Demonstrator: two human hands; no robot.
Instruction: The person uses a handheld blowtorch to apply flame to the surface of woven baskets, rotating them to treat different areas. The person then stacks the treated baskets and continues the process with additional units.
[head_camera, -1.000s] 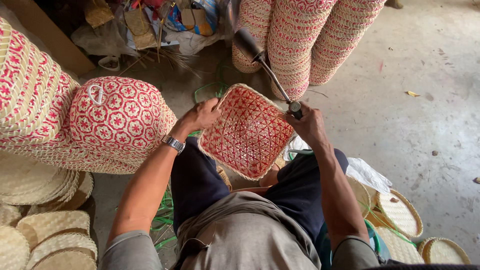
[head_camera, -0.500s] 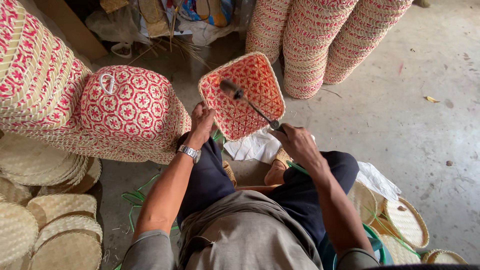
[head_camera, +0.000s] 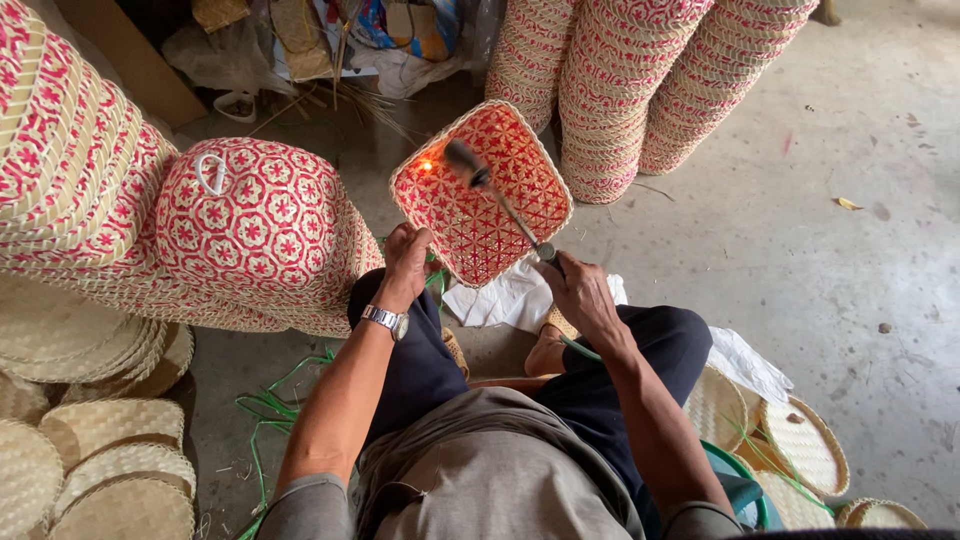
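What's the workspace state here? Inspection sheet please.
Surface: bare grey concrete floor, stained.
Job's things: red-and-tan woven basket tilted up; torch wand, small flame at the basket's inner rim.
Clutter: stacked baskets, domed basket lids, flat woven discs, green strips, white cloth.
Grippers: left hand holds the basket's edge; right hand grips the wand.
Cables: green hose by the right hand.
Surroundings: bags and scraps behind.

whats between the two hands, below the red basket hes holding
In the head view, between the left hand and right hand, under the red woven basket, lies crumpled white cloth or paper.
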